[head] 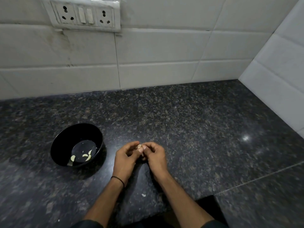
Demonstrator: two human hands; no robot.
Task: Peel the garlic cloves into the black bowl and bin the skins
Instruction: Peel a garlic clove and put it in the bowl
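Note:
A black bowl stands on the dark granite counter to the left of my hands, with several pale peeled garlic cloves lying in its bottom. My left hand and my right hand meet just right of the bowl, fingertips pinched together on a small piece of garlic with brownish skin. Most of that garlic is hidden by my fingers. A white scrap of garlic skin lies on the counter between my forearms.
The speckled granite counter runs back to a white tiled wall and a side wall at the right. A socket and switch plate sits high on the back wall. A thin black band circles my left wrist.

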